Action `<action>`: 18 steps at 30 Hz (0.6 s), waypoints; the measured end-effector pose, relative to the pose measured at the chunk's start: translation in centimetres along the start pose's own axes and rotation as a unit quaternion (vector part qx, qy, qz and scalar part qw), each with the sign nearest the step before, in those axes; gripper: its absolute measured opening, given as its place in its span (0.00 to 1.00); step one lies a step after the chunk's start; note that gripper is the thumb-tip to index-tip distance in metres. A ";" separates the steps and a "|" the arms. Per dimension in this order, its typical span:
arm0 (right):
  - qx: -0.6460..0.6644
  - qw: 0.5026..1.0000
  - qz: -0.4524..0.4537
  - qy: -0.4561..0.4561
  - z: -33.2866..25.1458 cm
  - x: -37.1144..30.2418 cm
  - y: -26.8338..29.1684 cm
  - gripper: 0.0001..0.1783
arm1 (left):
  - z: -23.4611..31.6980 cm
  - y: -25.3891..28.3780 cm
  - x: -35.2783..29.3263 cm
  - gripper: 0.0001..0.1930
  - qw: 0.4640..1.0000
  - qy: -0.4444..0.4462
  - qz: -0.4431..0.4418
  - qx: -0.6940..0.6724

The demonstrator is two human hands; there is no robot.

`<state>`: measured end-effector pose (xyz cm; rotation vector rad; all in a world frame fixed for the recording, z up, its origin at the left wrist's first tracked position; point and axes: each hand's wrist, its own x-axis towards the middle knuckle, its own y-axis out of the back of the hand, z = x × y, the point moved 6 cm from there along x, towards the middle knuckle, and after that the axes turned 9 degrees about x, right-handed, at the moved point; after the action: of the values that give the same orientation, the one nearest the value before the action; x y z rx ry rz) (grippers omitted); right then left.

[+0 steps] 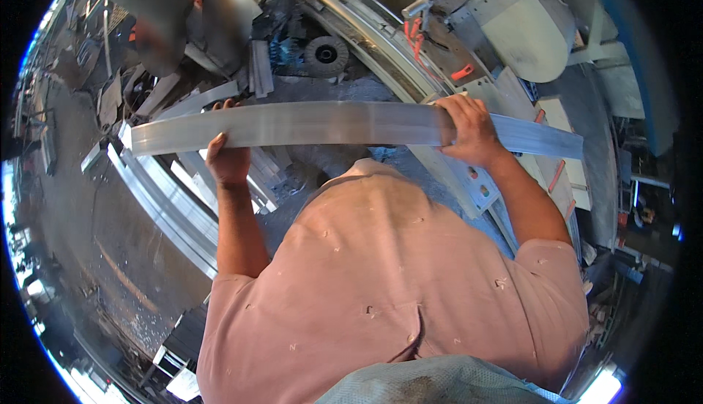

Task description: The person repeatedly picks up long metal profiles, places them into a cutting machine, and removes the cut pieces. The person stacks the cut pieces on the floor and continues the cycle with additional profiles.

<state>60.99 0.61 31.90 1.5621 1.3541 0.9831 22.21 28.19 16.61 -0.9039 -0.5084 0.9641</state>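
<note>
We see a long, flat metal profile (329, 124) held crosswise in front of the chest, spanning the space between the stacked stock on the left and the machine side on the right. The left hand (228, 159) is closed around it some way in from the left end, the thumb against the near edge and the fingertips showing past the far one; the palm seems to lie underneath, which would let it carry weight from below. The right hand (469, 127) is clamped on the profile from above, fingers laid over its face, which we judge better for steadying and turning it. We take the wide spacing of the hands as a way to balance so long a piece, since both ends overhang the grips and a single hold would let it tip or sag. Beyond the right hand, the free end lies above pale panels (558, 122) beside the machine housing (533, 34); we cannot tell whether it touches them. Similar metal strips (165, 210) lie lengthwise together at the left, probably so they can be lifted singly. Farther off, a dark round wheel (326, 55) sits on the floor beside a long rail (366, 36).
</note>
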 end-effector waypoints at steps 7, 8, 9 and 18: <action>0.062 0.998 -0.005 -0.008 -1.1 0.5 -1.8 0.44 | 0.3 4.1 -0.1 0.39 0.996 0.053 0.063 -0.019; 0.069 0.998 -0.001 -0.006 -1.6 1.0 -2.1 0.43 | -0.1 3.9 -0.2 0.39 0.997 0.058 0.036 -0.018; 0.081 0.997 0.002 0.001 -2.2 1.4 -2.5 0.42 | -0.2 3.9 -0.4 0.38 0.997 0.060 0.039 -0.005; 0.013 0.995 0.083 0.057 -7.2 3.5 -3.7 0.47 | -8.6 -2.7 -4.4 0.20 0.982 0.189 -0.015 -0.004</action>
<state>53.41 5.00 31.16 1.6813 1.3351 1.1749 27.50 19.99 14.19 -1.0550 -0.2020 0.7388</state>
